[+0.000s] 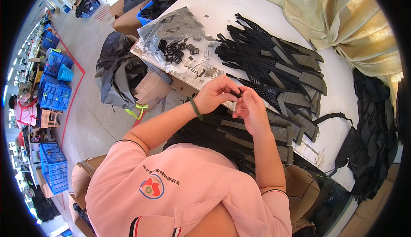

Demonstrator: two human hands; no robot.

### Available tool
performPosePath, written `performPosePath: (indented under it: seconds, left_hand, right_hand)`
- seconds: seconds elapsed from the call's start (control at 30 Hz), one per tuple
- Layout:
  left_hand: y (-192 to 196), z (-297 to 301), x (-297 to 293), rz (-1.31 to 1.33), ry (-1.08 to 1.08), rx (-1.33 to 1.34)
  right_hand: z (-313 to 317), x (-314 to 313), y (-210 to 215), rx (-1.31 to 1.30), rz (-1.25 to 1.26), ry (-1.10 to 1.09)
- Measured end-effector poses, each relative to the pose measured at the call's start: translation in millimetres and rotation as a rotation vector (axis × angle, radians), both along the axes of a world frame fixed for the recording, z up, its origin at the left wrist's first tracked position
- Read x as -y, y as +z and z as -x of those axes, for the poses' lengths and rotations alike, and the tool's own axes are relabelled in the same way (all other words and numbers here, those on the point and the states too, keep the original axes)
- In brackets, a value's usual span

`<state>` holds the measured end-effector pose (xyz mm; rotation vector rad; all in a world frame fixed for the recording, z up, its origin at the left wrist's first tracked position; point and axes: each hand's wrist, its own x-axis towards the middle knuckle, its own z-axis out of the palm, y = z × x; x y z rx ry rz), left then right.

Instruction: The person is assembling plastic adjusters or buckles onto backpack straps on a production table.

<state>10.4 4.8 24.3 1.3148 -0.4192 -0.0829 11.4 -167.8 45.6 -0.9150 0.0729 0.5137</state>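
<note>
In front of my chest both hands meet over the table's near edge. My left hand (216, 95) pinches a small black piece (235, 94), which looks like a plastic strap buckle; the fingers partly cover it. Fingertips of my right hand (251, 108) are closed on the same piece from the other side. Just beyond lie black mesh straps with grey fabric ends (274, 57), spread in a layered pile. More of these strap pieces (239, 130) hang over the near edge and across my lap. Loose black slide buckles (175, 50) lie left of the pile.
A clear plastic bag (169, 23) rests on the white table (222, 1) by the buckles. Black strap bundles (372, 130) hang at the right. Left of the table stands a carton with a dark bag (117, 70). Blue crates (55, 91) line the floor farther left.
</note>
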Motion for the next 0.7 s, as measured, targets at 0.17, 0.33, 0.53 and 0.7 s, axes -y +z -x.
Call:
performPosePath:
  seconds: [0.17, 0.33, 0.53, 0.7]
  left_hand:
    - [-7, 1, -4, -0.248, 0.005, 0.108]
    - [-3, 17, 1, 0.117, -0.292, -0.255]
    - [11, 45, -36, 0.532, -0.089, -0.737]
    - [-19, 72, -89, 0.064, 0.141, -0.844]
  right_hand:
    - [-13, 14, 6, 0.253, 0.437, 0.173]
    - [-19, 17, 9, 0.184, 0.452, 0.198]
    - [-26, 71, -17, 0.725, 1.176, 0.622]
    - [22, 115, -35, 0.43, 1.301, 1.51]
